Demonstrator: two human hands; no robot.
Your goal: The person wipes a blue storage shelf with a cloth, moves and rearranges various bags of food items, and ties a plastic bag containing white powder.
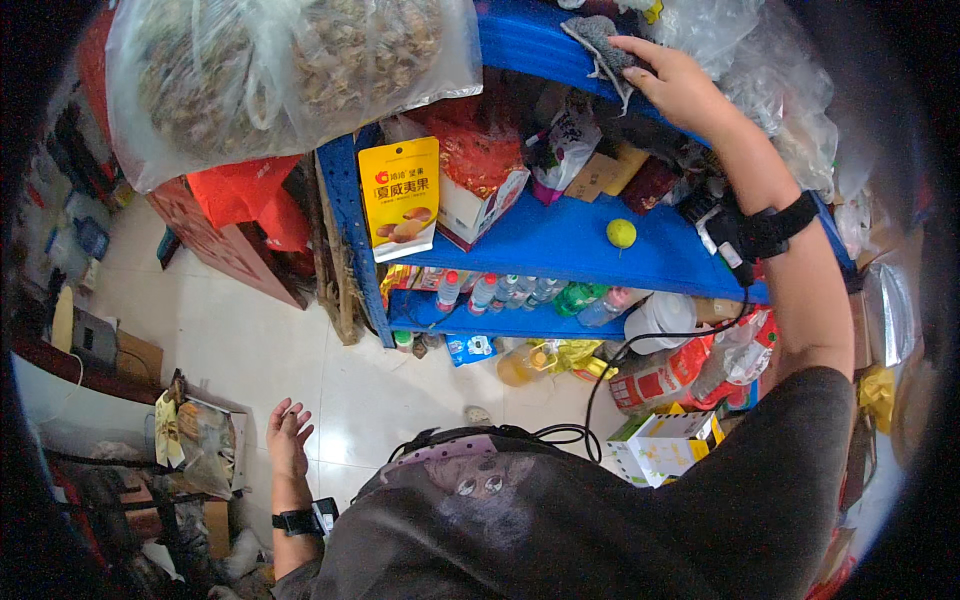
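Note:
My right hand (pixel 671 84) is stretched out over the top board of a blue metal shelf (pixel 517 45). Its fingers grip a grey cloth (pixel 598 49), which lies on that board with one edge hanging over the front. Low on the left, above the tiled floor, my left hand (pixel 289 433) holds nothing, its fingers loosely spread. One level below the cloth, a yellow-green ball-like thing (pixel 621 233) rests on the blue middle board (pixel 517 238). A yellow nut pouch (pixel 400 199) hangs or stands at the shelf's left post.
A large clear bag of dried food (pixel 300 67) sits at the top left, overhanging the shelf edge. Crumpled plastic bags (pixel 780 97) crowd the right end. Water bottles (pixel 482 293) line the lower board. A black cable (pixel 660 336) runs from my right wrist towards my waist.

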